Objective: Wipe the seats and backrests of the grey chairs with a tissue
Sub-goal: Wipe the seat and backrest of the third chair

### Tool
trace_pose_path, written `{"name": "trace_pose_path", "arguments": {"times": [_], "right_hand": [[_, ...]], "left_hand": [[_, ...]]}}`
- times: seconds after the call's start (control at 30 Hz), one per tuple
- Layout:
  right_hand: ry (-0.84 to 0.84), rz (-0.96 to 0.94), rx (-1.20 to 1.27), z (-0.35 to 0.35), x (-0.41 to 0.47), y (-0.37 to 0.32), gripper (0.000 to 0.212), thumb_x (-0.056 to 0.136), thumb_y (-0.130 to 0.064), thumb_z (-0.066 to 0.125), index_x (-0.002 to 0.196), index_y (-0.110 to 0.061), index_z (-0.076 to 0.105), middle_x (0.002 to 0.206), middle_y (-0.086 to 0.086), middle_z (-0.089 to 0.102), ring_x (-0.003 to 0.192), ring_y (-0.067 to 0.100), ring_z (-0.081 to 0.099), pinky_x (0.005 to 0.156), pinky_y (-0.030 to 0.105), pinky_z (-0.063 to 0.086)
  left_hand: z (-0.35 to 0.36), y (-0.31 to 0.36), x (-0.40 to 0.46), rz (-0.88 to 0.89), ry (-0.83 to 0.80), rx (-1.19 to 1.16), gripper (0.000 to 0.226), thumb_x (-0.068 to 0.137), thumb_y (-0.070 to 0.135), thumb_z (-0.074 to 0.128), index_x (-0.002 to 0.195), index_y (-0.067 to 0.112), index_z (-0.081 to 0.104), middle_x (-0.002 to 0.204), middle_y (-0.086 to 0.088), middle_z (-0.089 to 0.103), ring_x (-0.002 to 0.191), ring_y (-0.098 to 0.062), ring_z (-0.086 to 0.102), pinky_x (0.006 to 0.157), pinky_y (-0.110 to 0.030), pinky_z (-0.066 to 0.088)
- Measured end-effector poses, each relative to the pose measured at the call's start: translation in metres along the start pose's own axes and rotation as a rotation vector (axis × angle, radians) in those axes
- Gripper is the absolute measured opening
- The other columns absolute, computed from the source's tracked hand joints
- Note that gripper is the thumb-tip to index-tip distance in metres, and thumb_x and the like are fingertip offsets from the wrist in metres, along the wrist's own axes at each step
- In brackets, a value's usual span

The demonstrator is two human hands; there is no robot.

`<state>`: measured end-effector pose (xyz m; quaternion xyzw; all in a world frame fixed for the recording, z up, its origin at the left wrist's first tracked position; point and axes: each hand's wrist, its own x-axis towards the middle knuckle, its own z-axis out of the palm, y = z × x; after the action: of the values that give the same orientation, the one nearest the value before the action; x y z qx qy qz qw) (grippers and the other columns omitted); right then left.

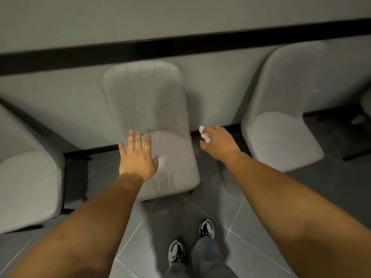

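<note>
No containers in view. Left grey chair (26, 177) cut off by the frame edge, only seat and part of backrest showing. Left hand (136, 157) flat, palm down, fingers (138, 140) spread, over the left side of the middle grey chair's (146, 101) seat; contact vs hover unclear. Middle chair backrest stitched, against the wall. Right hand (217, 142) held off the middle chair's right edge, above the floor, fingers curled and pinching a crumpled white tissue (204, 134), which sticks out of the fist on the wall side, touching no chair. Right grey chair (281, 133) well apart from that hand. Grey wall (180, 17) with black stripe (60, 57). Dark tiled floor (251, 207); two black-and-white shoes (206, 227) and jeans at the bottom.
</note>
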<state>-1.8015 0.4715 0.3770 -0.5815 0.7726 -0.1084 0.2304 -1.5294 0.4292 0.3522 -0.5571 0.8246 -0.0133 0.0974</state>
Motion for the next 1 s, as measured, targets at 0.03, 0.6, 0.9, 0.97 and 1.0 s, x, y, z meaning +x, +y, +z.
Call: {"name": "trace_pose_path", "arguments": {"times": [0.03,0.6,0.9,0.97,1.0], "right_hand": [[0.013,0.018,-0.001,-0.012,-0.010,0.001,0.047,0.091,-0.036,0.062,0.134,-0.021,0.056,0.126,0.008,0.056,0.122,0.029,0.048,0.099,0.035,0.041],[0.190,0.331,0.050,-0.149,-0.151,0.196,0.044,0.087,-0.033,0.068,0.127,-0.016,0.060,0.125,0.011,0.056,0.117,0.032,0.051,0.097,0.034,0.041],[0.118,0.310,0.064,-0.234,-0.165,0.386,0.052,0.089,-0.040,0.064,0.135,-0.018,0.055,0.132,0.009,0.052,0.117,0.030,0.051,0.096,0.037,0.044],[0.082,0.274,0.081,-0.250,-0.163,0.421,0.053,0.088,-0.041,0.064,0.135,-0.019,0.055,0.132,0.008,0.051,0.118,0.030,0.051,0.098,0.038,0.045],[0.076,0.265,0.088,-0.258,-0.161,0.437,0.053,0.088,-0.041,0.065,0.135,-0.019,0.055,0.131,0.008,0.051,0.117,0.029,0.051,0.098,0.038,0.045]], "left_hand": [[-0.013,0.003,0.000,0.042,0.049,-0.018,0.078,0.088,0.057,0.035,0.151,0.018,0.013,0.157,-0.015,0.012,0.143,-0.034,-0.007,0.112,-0.059,0.002],[-0.114,0.191,0.007,0.392,0.171,0.050,0.068,0.086,0.053,0.039,0.143,0.015,0.034,0.145,-0.011,0.039,0.137,-0.030,0.025,0.110,-0.051,0.021],[-0.148,0.390,-0.001,0.314,0.213,-0.039,0.066,0.082,0.052,0.049,0.136,0.013,0.045,0.137,-0.012,0.047,0.131,-0.030,0.033,0.107,-0.052,0.026],[-0.153,0.435,-0.010,0.296,0.211,-0.056,0.067,0.082,0.053,0.049,0.136,0.013,0.045,0.139,-0.012,0.047,0.131,-0.030,0.033,0.107,-0.052,0.026],[-0.157,0.457,-0.012,0.305,0.214,-0.056,0.068,0.082,0.053,0.048,0.136,0.013,0.045,0.139,-0.012,0.046,0.132,-0.030,0.033,0.107,-0.052,0.026]]}}
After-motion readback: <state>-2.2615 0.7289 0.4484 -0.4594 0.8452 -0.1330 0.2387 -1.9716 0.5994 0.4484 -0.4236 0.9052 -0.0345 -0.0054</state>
